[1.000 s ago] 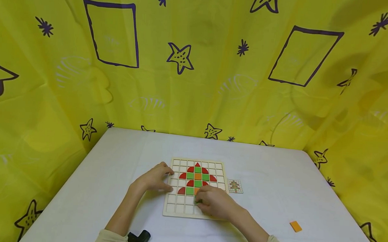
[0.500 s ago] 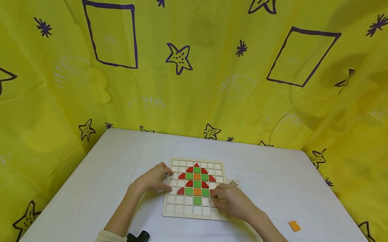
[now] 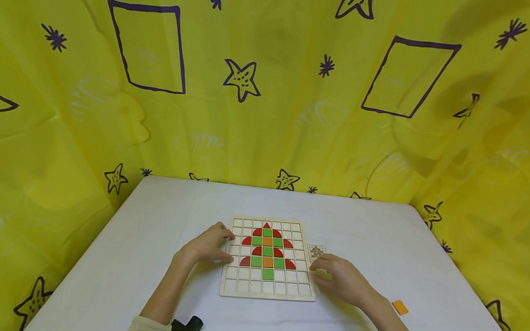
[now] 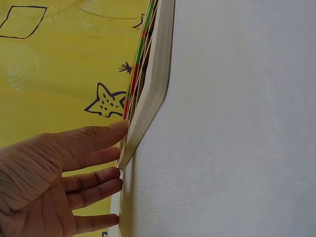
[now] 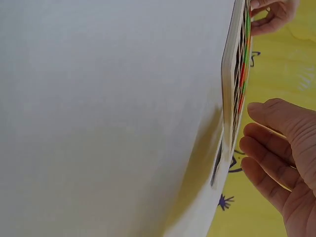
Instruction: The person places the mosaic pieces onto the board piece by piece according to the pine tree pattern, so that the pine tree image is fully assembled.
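A wooden grid board (image 3: 243, 285) lies flat on the white table. Red, green and orange tiles form a tree shape in its cells, with a green square tile (image 3: 267, 274) lowest as the trunk. My left hand (image 3: 209, 242) touches the board's left edge with thumb and fingertips; the left wrist view shows these fingers (image 4: 94, 192) extended. Just off the right edge hovers my right hand (image 3: 337, 277), its fingers loosely bent with nothing between them, as the right wrist view shows. A small pattern card (image 3: 316, 250) beside the board is partly covered by this hand.
One orange tile (image 3: 400, 307) lies alone on the table (image 3: 189, 197) to the right, close by my right forearm. A black object (image 3: 188, 327) shows near my left sleeve. A yellow curtain (image 3: 266, 121) with drawn stars hangs behind and at both sides.
The right hand has let go of the green tile in the trunk cell and moved right, off the board. The left hand stays at the board's left edge.
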### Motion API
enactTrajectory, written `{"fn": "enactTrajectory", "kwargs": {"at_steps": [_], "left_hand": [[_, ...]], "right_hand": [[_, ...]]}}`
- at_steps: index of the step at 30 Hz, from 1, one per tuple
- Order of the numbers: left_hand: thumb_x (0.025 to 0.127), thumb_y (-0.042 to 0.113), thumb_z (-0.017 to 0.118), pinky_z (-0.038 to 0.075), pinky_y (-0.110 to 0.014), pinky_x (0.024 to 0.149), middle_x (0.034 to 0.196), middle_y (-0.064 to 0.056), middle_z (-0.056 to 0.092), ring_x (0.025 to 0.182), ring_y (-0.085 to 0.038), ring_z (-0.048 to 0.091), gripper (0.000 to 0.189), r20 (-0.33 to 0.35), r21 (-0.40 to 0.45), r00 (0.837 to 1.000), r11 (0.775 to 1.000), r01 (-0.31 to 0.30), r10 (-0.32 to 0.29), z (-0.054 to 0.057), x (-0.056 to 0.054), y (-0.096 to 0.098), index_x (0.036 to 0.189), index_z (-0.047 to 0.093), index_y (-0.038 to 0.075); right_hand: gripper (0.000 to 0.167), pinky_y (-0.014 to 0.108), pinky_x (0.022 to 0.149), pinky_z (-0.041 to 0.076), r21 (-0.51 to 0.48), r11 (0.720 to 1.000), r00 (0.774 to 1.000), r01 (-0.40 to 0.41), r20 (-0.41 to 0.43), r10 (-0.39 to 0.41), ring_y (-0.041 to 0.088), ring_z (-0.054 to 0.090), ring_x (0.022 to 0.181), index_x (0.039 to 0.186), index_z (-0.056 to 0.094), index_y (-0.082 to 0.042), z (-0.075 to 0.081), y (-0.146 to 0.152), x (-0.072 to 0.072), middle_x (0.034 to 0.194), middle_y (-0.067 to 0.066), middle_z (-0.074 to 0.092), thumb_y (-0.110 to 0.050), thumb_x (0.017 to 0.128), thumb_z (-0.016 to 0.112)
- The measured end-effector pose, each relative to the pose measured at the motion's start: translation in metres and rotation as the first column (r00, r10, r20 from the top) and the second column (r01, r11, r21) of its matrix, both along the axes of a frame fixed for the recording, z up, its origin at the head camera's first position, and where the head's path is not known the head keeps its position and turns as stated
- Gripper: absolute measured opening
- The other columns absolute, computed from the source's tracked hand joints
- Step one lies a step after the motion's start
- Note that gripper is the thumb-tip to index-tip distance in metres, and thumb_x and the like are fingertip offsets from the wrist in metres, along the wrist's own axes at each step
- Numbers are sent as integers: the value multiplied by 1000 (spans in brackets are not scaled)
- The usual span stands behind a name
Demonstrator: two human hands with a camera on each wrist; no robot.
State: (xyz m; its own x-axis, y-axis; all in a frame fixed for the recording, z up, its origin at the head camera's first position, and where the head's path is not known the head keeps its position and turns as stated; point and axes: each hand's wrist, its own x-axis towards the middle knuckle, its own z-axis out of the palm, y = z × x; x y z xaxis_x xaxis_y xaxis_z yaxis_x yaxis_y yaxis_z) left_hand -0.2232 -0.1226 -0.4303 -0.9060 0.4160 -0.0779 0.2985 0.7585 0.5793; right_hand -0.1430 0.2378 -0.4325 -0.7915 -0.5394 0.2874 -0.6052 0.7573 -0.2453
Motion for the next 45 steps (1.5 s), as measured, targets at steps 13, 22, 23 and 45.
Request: {"fn": "enactTrajectory", "kwargs": {"at_steps": [13, 22, 23, 45], "left_hand": [[77, 15, 90, 48, -44, 104, 116, -8, 57, 110, -24, 54, 49, -4, -16, 1000, 1000, 1, -1, -1, 0, 1, 120, 71, 3], [78, 15, 89, 46, -46, 106, 119, -9, 57, 112, -25, 53, 49, 3, -5, 1000, 1000, 5, -5, 0, 0, 0, 121, 70, 2], [78, 15, 89, 46, -46, 106, 119, -9, 57, 112, -26, 53, 49, 3, -5, 1000, 1000, 5, -5, 0, 0, -1, 122, 70, 3], [78, 15, 89, 47, -44, 105, 118, -8, 57, 111, -25, 53, 49, -1, -6, 1000, 1000, 6, -6, -2, -1, -1, 122, 70, 3]], "right_hand": [[19, 34, 73, 57, -32, 996, 996, 88, -2, -88, 14, 67, 85, 98, 75, -13, -2, 45, 12, 97, -8, 71, -7, 82, 83], [23, 30, 66, 55, -69, 989, 992, 128, -13, -129, 13, 65, 81, 100, 75, -12, -1, 74, 25, 96, -3, 73, -8, 80, 86], [23, 29, 65, 55, -76, 989, 991, 128, -27, -130, 12, 65, 80, 99, 75, -13, -2, 78, 26, 96, -3, 73, -8, 79, 86], [32, 27, 68, 54, -5, 939, 926, 344, 167, -339, 3, 60, 82, 104, 75, -13, -2, 134, 57, 100, -4, 73, -23, 77, 91]]}}
